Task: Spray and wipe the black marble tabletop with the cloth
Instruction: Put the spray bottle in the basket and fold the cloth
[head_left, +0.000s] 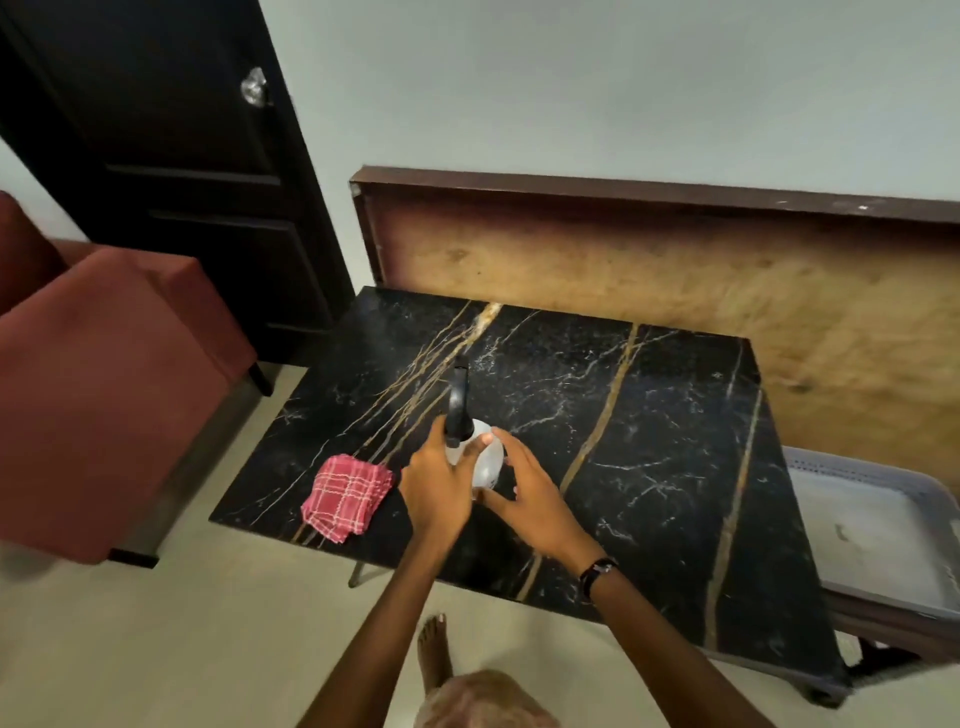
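A white spray bottle (488, 460) with a black trigger head stands near the front left of the black marble tabletop (649, 441), its nozzle pointing away from me. My left hand (436, 486) grips the bottle at the neck and trigger. On the bottle's right side, my right hand (530, 499) wraps around the white body. A folded red checked cloth (347, 496) lies flat on the marble just left of my left hand, untouched.
A red upholstered armchair (104, 389) stands close to the table's left edge. Behind the table a wooden board (675, 270) leans on the wall, next to a dark door (171, 171). A grey plastic basket (878, 535) sits at the right. My bare foot (434, 649) is on the floor.
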